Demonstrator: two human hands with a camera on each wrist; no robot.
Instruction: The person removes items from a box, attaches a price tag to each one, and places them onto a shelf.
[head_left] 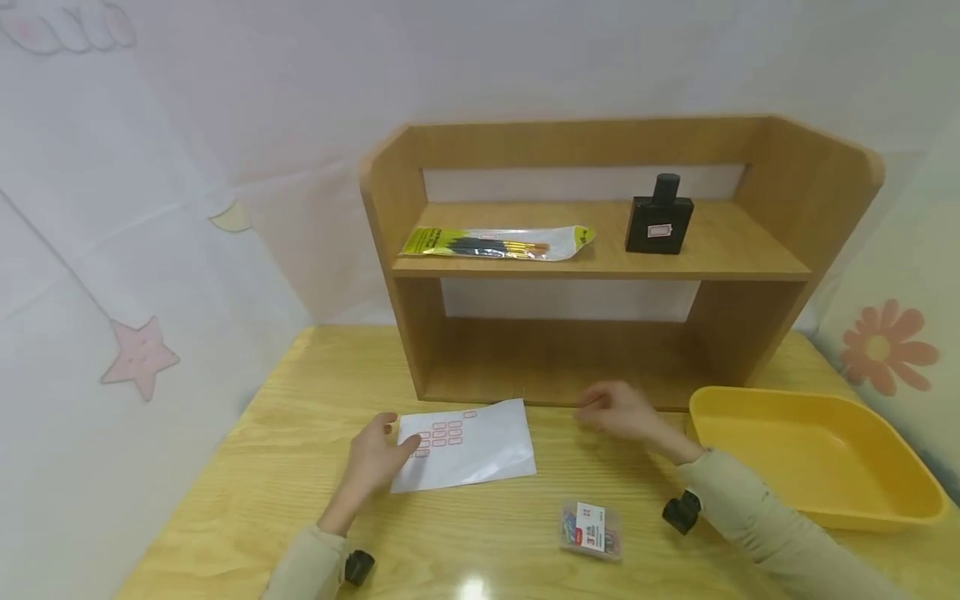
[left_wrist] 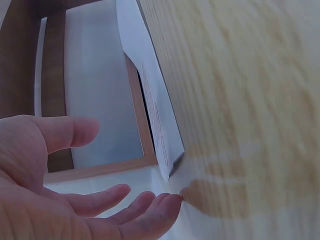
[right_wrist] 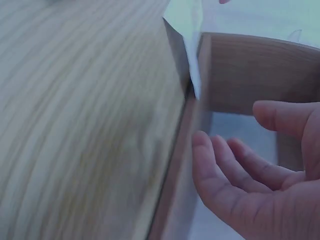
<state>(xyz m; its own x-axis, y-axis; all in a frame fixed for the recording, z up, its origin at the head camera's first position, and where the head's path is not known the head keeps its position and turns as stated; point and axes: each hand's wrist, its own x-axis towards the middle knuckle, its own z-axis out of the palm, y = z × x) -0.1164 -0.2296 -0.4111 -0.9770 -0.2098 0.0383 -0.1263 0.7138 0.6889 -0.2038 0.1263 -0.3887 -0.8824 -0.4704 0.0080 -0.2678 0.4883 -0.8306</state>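
Observation:
A white sticker sheet [head_left: 487, 454] printed with small red-outlined labels lies on the table in front of the shelf, its corners curling up. My left hand [head_left: 378, 454] is at the sheet's left edge; in the left wrist view its thumb and fingers [left_wrist: 155, 212] are spread with nothing between them. To the right of the sheet, my right hand [head_left: 615, 408] hovers near the shelf's front edge. Its fingers [right_wrist: 210, 165] are loosely bent and hold nothing in the right wrist view. Nearer me lies a clear plastic box [head_left: 591, 530] of small colourful items with a white-and-red label.
A two-level wooden shelf [head_left: 600, 265] stands at the back. On its upper board are a packet of paintbrushes [head_left: 498, 243] and a black bottle [head_left: 658, 223], each bearing a small label. A yellow tray [head_left: 817, 517] sits at the right, close to my right forearm.

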